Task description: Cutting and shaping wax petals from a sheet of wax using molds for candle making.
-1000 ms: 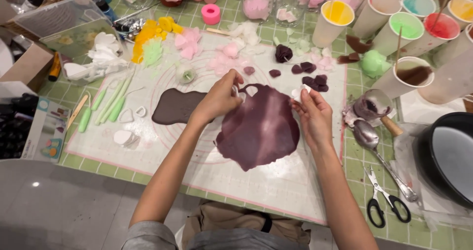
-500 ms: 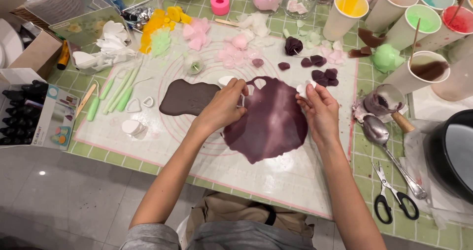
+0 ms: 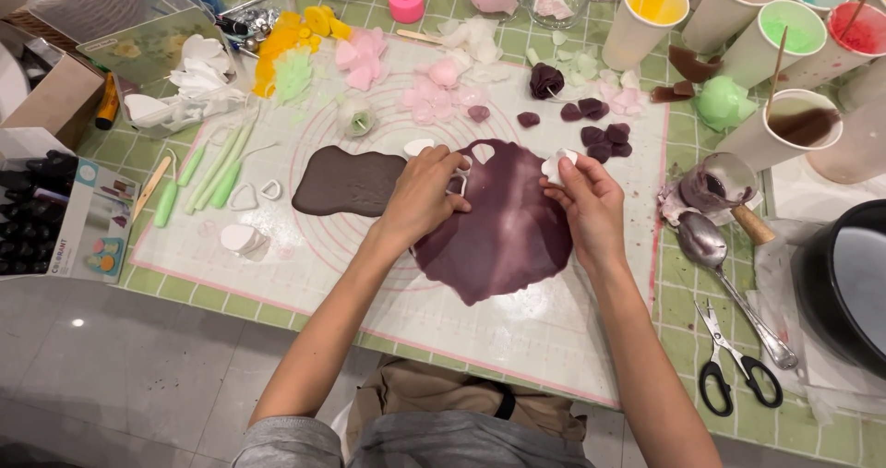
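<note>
Fingers of the left hand (image 3: 420, 191) pinch a small white cutter (image 3: 457, 184) into the thin, rolled-out purple paste sheet (image 3: 503, 233). Right hand (image 3: 586, 200) pinches a white cutter piece (image 3: 556, 165). Sheet judged soft, tear-prone; lift by edges.

A flat printed box (image 3: 88, 223) is seen at the left edge of the surface (image 3: 812, 431), pale with a teal round mark at one corner and small coloured pictures on its face, and dark pieces are packed beside it. Behind it, a plain brown cardboard box (image 3: 51, 99) is set at the far left. A clear plastic case (image 3: 120, 11) with a green flowered card inside is placed at the top left.
</note>
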